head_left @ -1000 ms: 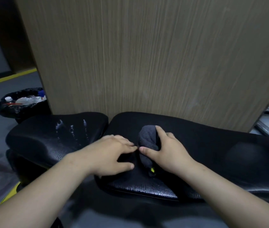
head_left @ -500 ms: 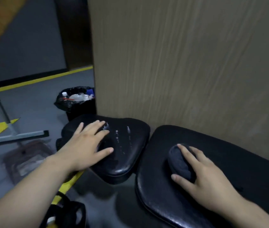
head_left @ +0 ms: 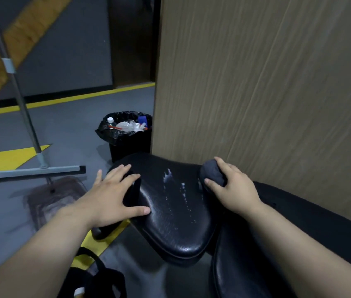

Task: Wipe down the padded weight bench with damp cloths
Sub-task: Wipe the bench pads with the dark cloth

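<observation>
The black padded bench has a small seat pad at the centre and a longer back pad to its right. White foam streaks run down the seat pad. My right hand is closed around a balled dark grey cloth at the seat pad's far right edge. My left hand lies flat with spread fingers on the seat pad's left edge, thumb on top, holding nothing.
A wood-grain panel stands right behind the bench. A black lined trash bin with bottles sits at its left corner. A floor squeegee on a long pole leans at left over grey floor with yellow markings. A black bag lies below.
My right hand has carried the cloth from the back pad to the seat pad's far edge. My left hand stays on the seat pad's left side. The view has panned left.
</observation>
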`<state>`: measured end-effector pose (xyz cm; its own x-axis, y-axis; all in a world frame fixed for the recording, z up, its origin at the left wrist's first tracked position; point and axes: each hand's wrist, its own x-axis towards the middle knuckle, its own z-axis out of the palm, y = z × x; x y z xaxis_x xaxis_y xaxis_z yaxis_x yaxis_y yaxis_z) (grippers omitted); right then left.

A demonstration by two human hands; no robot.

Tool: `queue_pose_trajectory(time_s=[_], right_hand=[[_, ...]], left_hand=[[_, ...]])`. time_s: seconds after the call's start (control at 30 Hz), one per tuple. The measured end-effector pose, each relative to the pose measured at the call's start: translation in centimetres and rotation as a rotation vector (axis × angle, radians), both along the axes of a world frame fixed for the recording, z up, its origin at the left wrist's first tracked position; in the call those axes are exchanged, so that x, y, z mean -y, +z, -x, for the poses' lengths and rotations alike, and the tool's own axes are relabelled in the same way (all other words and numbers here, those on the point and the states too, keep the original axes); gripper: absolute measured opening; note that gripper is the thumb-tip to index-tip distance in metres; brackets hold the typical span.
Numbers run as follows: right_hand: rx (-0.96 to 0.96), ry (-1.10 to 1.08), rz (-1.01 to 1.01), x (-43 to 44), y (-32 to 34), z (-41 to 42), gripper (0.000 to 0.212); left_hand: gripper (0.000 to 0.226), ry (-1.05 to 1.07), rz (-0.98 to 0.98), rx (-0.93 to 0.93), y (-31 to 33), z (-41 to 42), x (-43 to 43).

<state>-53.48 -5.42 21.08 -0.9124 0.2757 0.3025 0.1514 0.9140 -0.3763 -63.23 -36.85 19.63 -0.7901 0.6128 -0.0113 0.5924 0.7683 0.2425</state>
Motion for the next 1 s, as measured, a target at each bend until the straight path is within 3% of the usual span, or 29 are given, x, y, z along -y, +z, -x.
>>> queue_pose_trajectory(time_s=[0.27, 0.37, 0.47, 0.63, 0.87, 0.93, 1.0], right_hand=[[-0.031, 0.513, -0.164, 7.6, -0.1, -4.7, 0.075], [-0.040, 0.605, -0.155, 7.2, -0.2, -4.5, 0.075], [0.005, 0.581, -0.108, 3.7, 0.4, -0.4, 0.074], [0.048, 0.131, -0.103, -0.1, 0.1, 6.4, 0.076], [0.038, 0.707, -0.262, 10.0, 0.0, 1.4, 0.075], [0.052, 0.761, -0.215, 9.3, 0.3, 2.8, 0.074], [0.033, 0.664, -0.111, 6.8, 0.5, 5.9, 0.073]], left_hand=[[0.129, -0.003, -0.012, 0.063, 0.2, 2.0, 1.0], [0.126, 0.003, -0.035, 0.096, -0.1, 2.3, 1.0], [0.124, 0.006, -0.040, 0.106, -0.1, 2.3, 0.8], [0.123, 0.009, -0.087, 0.113, 0.0, 2.2, 1.1], [0.146, 0.054, -0.067, 0.057, -0.2, 3.2, 2.0], [0.148, 0.078, -0.056, 0.044, -0.3, 3.2, 2.2], [0.147, 0.090, -0.067, 0.060, -0.3, 3.0, 2.3]])
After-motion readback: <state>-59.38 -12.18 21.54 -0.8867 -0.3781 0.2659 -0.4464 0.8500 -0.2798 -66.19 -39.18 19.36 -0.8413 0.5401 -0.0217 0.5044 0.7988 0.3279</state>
